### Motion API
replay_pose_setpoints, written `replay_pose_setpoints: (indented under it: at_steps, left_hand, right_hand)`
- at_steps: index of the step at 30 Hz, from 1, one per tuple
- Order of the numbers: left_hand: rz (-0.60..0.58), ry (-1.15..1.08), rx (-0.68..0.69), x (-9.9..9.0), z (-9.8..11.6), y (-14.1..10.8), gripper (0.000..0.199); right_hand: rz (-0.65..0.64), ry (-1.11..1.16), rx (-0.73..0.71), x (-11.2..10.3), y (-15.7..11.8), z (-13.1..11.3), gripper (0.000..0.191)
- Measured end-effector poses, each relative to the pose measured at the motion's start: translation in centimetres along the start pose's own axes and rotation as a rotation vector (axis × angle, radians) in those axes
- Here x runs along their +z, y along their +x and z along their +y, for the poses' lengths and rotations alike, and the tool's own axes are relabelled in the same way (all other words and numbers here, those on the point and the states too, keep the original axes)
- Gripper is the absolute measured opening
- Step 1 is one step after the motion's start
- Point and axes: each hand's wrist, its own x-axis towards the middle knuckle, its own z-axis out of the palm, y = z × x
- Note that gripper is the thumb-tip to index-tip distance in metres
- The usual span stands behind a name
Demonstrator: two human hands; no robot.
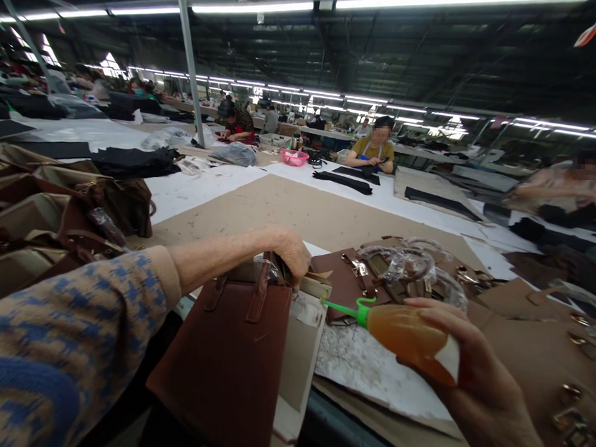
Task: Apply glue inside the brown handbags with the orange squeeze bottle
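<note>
A brown handbag (238, 352) stands upright at the near table edge, its beige side panel facing right. My left hand (289, 253) is closed over the bag's top edge beside the handle, its fingertips partly hidden behind the rim. In my right hand (463, 349) is a squeeze bottle (406, 337) of amber liquid, held on its side with fingers wrapped round it. The bottle's green nozzle points left, and its tip is close to the upper part of the beige side panel; whether it touches cannot be told.
Brown bags (66, 220) are stacked at the left. Taupe bag pieces with metal clasps and plastic-wrapped handles (414, 268) lie at the right. Across the table (289, 210) are a pink basket (294, 158), black strips (342, 182) and a person in yellow (375, 148).
</note>
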Motion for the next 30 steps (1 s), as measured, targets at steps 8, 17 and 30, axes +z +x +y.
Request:
replay_pose_setpoints:
  at_steps: [8, 17, 30]
  left_hand:
    - [-0.101, 0.131, -0.001, 0.0, 0.4, 0.0, 0.035]
    - [-0.102, 0.129, 0.004, 0.4, 0.1, 0.1, 0.036]
    - [-0.052, 0.101, -0.012, 0.7, -0.1, 0.1, 0.031]
  right_hand:
    - [-0.037, -0.062, -0.038, 0.4, 0.4, -1.5, 0.029]
    - [-0.155, 0.036, 0.066, 0.2, -2.6, -1.2, 0.030]
    - [-0.268, 0.043, 0.002, 1.7, -5.2, -1.0, 0.030]
